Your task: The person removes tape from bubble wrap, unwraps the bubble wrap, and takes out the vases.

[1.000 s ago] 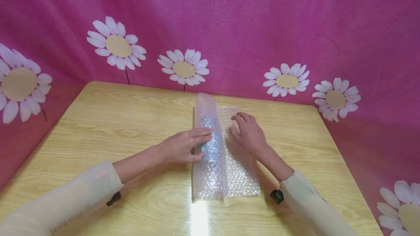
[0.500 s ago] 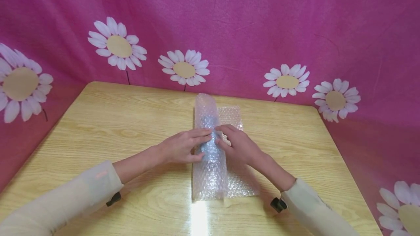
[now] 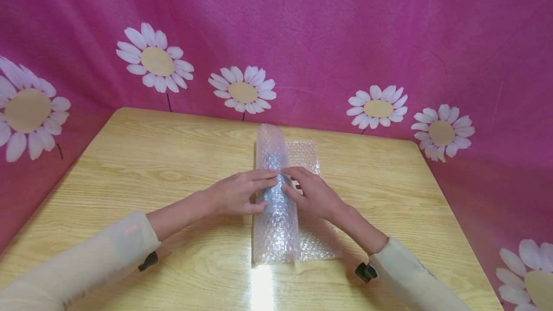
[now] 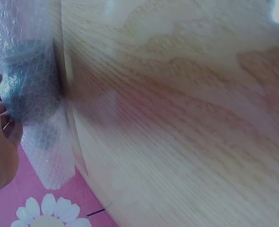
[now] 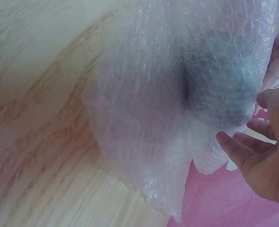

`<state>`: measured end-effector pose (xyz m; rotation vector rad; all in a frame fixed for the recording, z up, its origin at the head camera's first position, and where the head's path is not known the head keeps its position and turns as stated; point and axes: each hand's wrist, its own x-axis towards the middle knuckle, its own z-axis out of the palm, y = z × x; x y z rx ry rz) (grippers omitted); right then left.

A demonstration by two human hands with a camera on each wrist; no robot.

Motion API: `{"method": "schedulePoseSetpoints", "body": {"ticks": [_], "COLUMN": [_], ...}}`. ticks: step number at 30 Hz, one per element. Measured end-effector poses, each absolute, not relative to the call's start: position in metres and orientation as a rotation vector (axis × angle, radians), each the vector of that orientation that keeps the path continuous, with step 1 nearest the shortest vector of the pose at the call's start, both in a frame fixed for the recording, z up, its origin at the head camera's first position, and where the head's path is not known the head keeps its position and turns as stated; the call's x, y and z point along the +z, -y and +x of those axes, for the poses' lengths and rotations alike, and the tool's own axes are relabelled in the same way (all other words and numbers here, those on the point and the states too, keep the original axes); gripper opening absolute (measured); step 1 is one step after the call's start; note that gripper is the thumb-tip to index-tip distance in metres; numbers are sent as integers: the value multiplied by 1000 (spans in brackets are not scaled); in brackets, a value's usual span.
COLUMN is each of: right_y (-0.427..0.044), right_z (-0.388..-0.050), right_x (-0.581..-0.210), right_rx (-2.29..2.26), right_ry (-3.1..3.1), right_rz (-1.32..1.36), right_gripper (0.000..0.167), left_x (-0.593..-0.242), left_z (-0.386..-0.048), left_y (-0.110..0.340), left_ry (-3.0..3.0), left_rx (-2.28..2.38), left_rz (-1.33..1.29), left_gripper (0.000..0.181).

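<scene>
A sheet of clear pinkish bubble wrap [image 3: 276,236] lies rolled around a dark bluish-grey rounded item [image 4: 33,87], whose kind the film blurs. Its loose tail [image 3: 318,246] spreads flat to the right of the roll. My left hand [image 3: 242,193] rests on the roll's left side, fingers extended over the top and thumb lower down. From the right, my right hand [image 3: 314,193] touches the roll with its fingertips, its forearm passing over the tail. In the right wrist view, the fingers [image 5: 243,149] are lightly bent against the wrapped item.
The wooden table [image 3: 173,157] carries the wrap near its middle, and the roll's far end reaches close to the back edge. Behind and at both sides hangs a magenta curtain [image 3: 311,37] with large white daisies. Dark wrist mounts [image 3: 366,271] stick out under the sleeves.
My right hand has moved left and slightly down from above the loose tail to the roll's right side. The left hand and the wrap have hardly shifted.
</scene>
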<state>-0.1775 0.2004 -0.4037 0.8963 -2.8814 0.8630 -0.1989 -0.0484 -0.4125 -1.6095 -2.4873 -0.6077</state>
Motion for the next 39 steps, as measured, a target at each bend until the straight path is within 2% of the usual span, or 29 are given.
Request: {"method": "schedulePoseSetpoints", "body": {"ticks": [7, 13, 23, 33, 39], "right_y": [-203, -206, -206, -196, -189], "right_z": [-177, -178, -176, -174, -173], "right_x": [-404, -407, -411, -414, -411], "right_rx": [921, 934, 1264, 1134, 1067], "right_ry": [2863, 2848, 2913, 2895, 2914], "right_rz": [939, 1002, 926, 975, 984], "right_gripper": [40, 47, 54, 52, 55], "left_x": [-413, -415, -415, -414, -417], "left_z": [-199, -201, -202, -205, -208], "left_y": [43, 40, 39, 48, 54], "left_ry": [2494, 2393, 2358, 2352, 2296], "left_rx": [-627, -588, -610, -640, -669], "left_rz": [-1522, -1460, -1474, -1506, -1535], "left_gripper": [46, 40, 47, 57, 52]}}
